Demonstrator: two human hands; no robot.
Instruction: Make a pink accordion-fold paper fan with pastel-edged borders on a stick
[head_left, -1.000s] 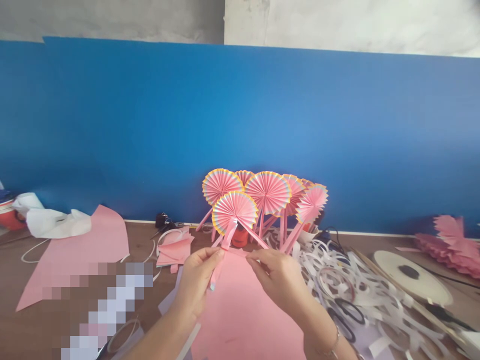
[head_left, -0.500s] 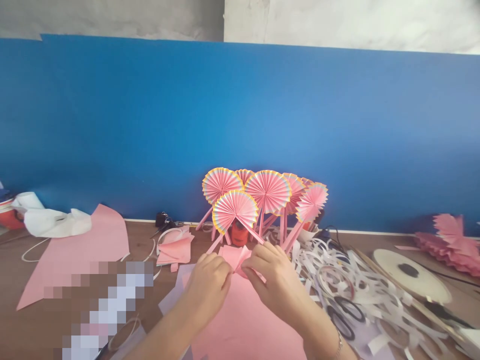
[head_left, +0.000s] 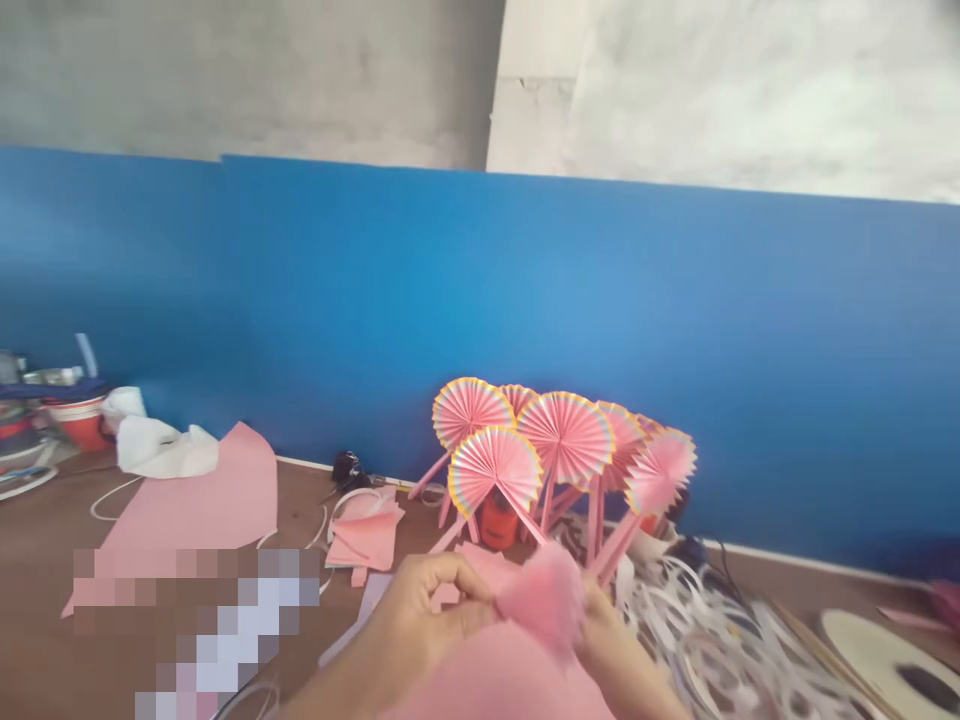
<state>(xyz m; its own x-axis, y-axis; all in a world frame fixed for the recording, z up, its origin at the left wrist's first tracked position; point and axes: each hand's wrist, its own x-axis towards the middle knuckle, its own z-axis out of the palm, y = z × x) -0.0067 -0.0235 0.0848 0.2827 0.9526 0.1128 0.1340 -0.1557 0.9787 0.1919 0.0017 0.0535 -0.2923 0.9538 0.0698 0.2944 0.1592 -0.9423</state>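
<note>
Two bare hands at work over the tabletop; clock centred on the folded pink paper, twelve toward the blue board. The paper is held up between the hands, fan-shaped, its edge blurred.

Left hand at nine o'clock: grip pinching the paper's near corner, thumb against forefinger. Right hand at three, mostly hidden behind the paper; cannot tell how its grip stands.

At six to seven, a broad pink sheet lies close by the wrists. At twelve, a cluster of round pleated fans stands on pink sticks before the board, most rims edged yellow. Orange container behind the front fan's sticks.

At three, just beyond the right arm, a tangle of white strips; farther out the same way, a cream disc. Toward ten, small pink pieces, then a larger pink cutout, touched by a crumpled white piece.
</note>
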